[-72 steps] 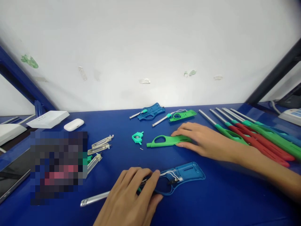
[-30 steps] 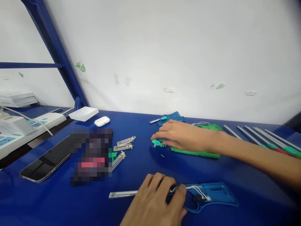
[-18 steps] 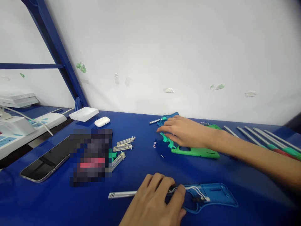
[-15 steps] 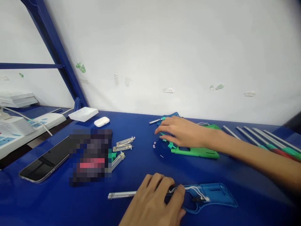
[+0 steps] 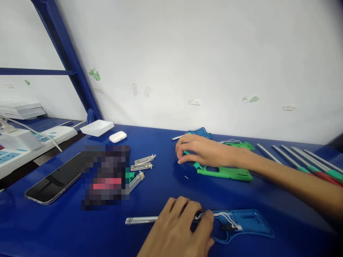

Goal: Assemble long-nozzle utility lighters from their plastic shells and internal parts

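Observation:
My left hand (image 5: 179, 225) lies over an opened stick lighter (image 5: 249, 221), its fingers curled on the neck. The lighter's blue half-shell handle, white wires inside, points right, and its metal tube (image 5: 140, 220) sticks out to the left. Farther back, the thumb and fingertips of my right hand (image 5: 197, 148) come together low over the table, and whatever is between them is hidden. Beside that hand are a green lighter shell (image 5: 225, 173) and a small green trigger piece (image 5: 197, 166). A tiny thin pin (image 5: 186, 177) lies just in front.
Clear fuel tanks (image 5: 141, 166) lie left of centre, near a pixelated dark item (image 5: 107, 167) and a phone (image 5: 53, 178). Behind are an earbud case (image 5: 118, 136) and a white box (image 5: 97, 127). Lighters with metal tubes (image 5: 289, 157) line the right; another blue shell (image 5: 200, 132) lies by the wall.
My right hand has lowered and drawn its fingers together over the spot where small white-and-purple bits lay; these are now out of sight. My left hand stays on the lighter.

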Motion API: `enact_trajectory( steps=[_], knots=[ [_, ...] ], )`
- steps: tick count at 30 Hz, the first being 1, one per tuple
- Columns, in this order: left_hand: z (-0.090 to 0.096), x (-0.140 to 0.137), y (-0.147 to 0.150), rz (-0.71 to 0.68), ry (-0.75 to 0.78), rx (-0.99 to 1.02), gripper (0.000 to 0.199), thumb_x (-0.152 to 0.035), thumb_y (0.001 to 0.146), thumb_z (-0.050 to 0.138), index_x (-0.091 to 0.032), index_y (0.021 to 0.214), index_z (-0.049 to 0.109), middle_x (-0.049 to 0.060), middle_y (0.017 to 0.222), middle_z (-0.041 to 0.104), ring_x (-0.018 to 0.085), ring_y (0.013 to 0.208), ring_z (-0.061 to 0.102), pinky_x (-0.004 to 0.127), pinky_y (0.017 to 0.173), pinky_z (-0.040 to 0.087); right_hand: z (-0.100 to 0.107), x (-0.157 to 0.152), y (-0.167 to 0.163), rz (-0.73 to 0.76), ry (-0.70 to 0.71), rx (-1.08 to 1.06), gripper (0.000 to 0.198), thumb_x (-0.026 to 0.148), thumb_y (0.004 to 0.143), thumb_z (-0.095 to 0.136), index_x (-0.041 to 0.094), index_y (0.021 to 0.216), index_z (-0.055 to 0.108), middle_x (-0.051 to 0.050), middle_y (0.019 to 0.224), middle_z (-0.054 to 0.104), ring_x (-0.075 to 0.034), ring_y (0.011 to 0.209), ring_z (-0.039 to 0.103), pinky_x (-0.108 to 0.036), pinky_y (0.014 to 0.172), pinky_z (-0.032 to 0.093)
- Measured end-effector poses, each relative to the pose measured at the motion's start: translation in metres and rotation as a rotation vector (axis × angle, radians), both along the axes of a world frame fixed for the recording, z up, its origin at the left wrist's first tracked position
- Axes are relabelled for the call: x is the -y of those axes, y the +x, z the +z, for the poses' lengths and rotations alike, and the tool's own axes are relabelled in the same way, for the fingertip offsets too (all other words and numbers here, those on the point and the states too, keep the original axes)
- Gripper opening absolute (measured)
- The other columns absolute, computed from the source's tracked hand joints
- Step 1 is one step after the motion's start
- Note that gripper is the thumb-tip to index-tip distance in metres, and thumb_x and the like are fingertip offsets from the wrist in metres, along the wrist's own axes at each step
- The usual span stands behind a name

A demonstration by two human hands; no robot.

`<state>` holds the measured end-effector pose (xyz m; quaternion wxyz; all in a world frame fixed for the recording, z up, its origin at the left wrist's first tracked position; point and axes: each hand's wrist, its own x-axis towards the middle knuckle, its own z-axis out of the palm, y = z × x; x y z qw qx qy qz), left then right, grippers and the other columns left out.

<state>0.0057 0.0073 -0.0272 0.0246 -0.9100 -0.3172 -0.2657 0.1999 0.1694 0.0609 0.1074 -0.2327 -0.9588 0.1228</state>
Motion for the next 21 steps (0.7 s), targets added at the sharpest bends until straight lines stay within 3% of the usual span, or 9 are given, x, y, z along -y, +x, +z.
enact_trajectory(
  steps=[5,8,12,15,18,21],
  knots=[
    [-0.001,-0.001,0.001,0.006,0.008,0.023,0.031,-0.025,0.101,0.072,-0.02,0.13,0.063,0.005,0.11,0.074,0.026,0.096,0.071,0.038,0.078,0.063,0.009,0.029,0.007,-0.158,-0.208,-0.139,0.023,0.042,0.106,0.066,0.022,0.096,0.073,0.0,0.091,0.079,-0.017,0.08,0.071,-0.032,0.074,0.051],
    [-0.002,-0.001,0.002,0.011,0.013,0.034,0.03,-0.025,0.099,0.074,-0.02,0.127,0.064,0.005,0.11,0.074,0.026,0.095,0.072,0.039,0.079,0.063,0.002,0.042,0.008,-0.224,-0.335,-0.202,0.023,0.043,0.103,0.069,0.022,0.092,0.072,-0.001,0.091,0.081,-0.018,0.084,0.075,-0.032,0.076,0.055],
    [-0.002,-0.002,0.003,0.011,-0.003,0.033,0.035,-0.03,0.099,0.077,-0.02,0.129,0.064,0.005,0.111,0.074,0.026,0.096,0.073,0.039,0.079,0.065,-0.005,0.046,0.007,-0.281,-0.468,-0.27,0.015,0.035,0.097,0.074,0.024,0.107,0.07,0.0,0.092,0.081,-0.019,0.086,0.076,-0.033,0.077,0.056],
    [0.003,-0.002,0.003,0.024,0.054,0.038,0.038,-0.037,0.106,0.066,-0.017,0.137,0.06,0.009,0.114,0.075,0.028,0.098,0.074,0.045,0.081,0.066,-0.001,0.051,0.005,-0.298,-0.564,-0.31,0.02,0.034,0.094,0.078,0.024,0.11,0.07,0.0,0.094,0.08,-0.019,0.087,0.076,-0.032,0.078,0.057],
    [0.012,0.002,0.001,0.145,0.154,0.139,0.031,-0.023,0.109,0.055,-0.019,0.14,0.059,0.011,0.117,0.074,0.028,0.104,0.075,0.044,0.085,0.067,0.006,0.065,0.003,-0.278,-0.676,-0.321,0.021,0.03,0.092,0.08,0.026,0.11,0.07,0.003,0.089,0.081,-0.017,0.085,0.076,-0.031,0.079,0.057],
    [0.02,0.01,-0.004,0.328,0.18,0.292,0.036,-0.007,0.103,0.056,-0.027,0.132,0.065,0.006,0.113,0.073,0.02,0.102,0.077,0.027,0.075,0.064,0.009,0.082,0.001,-0.261,-0.771,-0.324,0.018,0.026,0.093,0.079,0.028,0.109,0.07,0.005,0.083,0.08,-0.016,0.081,0.076,-0.029,0.076,0.057]
  ],
)
